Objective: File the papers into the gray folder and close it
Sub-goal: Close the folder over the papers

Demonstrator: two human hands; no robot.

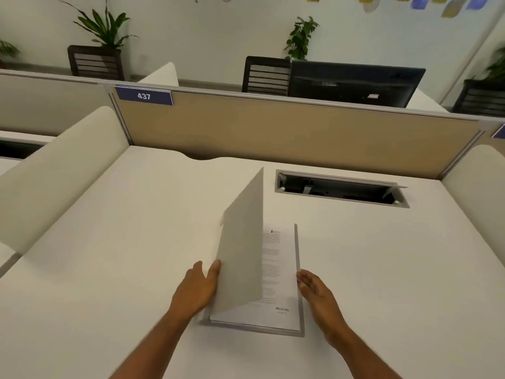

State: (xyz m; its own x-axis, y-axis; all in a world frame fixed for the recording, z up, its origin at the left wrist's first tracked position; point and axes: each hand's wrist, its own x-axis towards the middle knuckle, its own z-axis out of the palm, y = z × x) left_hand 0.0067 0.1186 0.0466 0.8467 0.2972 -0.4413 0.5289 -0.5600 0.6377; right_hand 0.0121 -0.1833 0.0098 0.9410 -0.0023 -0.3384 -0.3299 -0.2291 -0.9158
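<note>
The gray folder (240, 242) lies on the white desk, its back cover flat and its front cover raised steeply, half way over. Inside it rest white printed papers (276, 283) with a "RECEIVED" stamp near the bottom. My left hand (196, 288) holds the lifted cover by its left edge, thumb against the outer face. My right hand (314, 294) hovers at the folder's right edge with its fingers loosely spread, holding nothing; whether it touches the edge I cannot tell.
A cable slot (341, 188) with its lid open is set in the desk (109, 242) behind the folder. A tan partition (273, 127) with a "437" label closes the back. Rounded white side dividers stand at left (54, 165) and right (481, 187).
</note>
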